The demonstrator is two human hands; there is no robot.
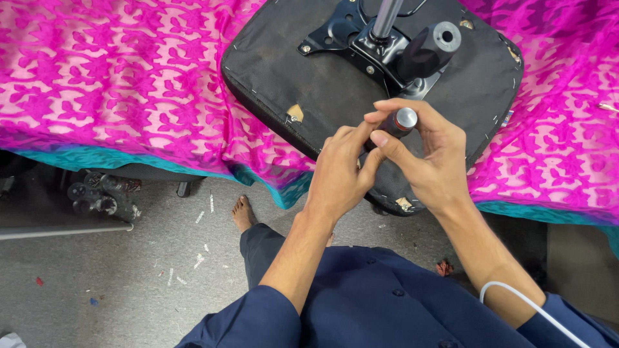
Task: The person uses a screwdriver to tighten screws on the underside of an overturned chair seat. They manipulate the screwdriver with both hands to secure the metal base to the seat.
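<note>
Head view, read from left to right. At far left, a pink and magenta patterned cloth (pixel 109 84) with a teal hem covers a raised surface; below it, black caster wheels (pixel 97 193) lie on the grey floor (pixel 129 283), which is strewn with small white scraps. A bare foot (pixel 242 212) shows near the cloth's edge. At centre, an upturned black seat pad (pixel 290 71) rests on the cloth, its metal mounting plate (pixel 335 32) and a black lever handle (pixel 429 48) facing upward beside a chrome column (pixel 385 18). In front of the pad's near edge, the left hand (pixel 338 177) curls its fingers about the lower part of a small dark cylinder with a silver cap (pixel 398 121). The right hand (pixel 425 158) closes loosely round the same cylinder, thumb and forefinger pinching just under the cap. A white cable (pixel 522 303) crosses the right forearm above a navy sleeve (pixel 567 322).
</note>
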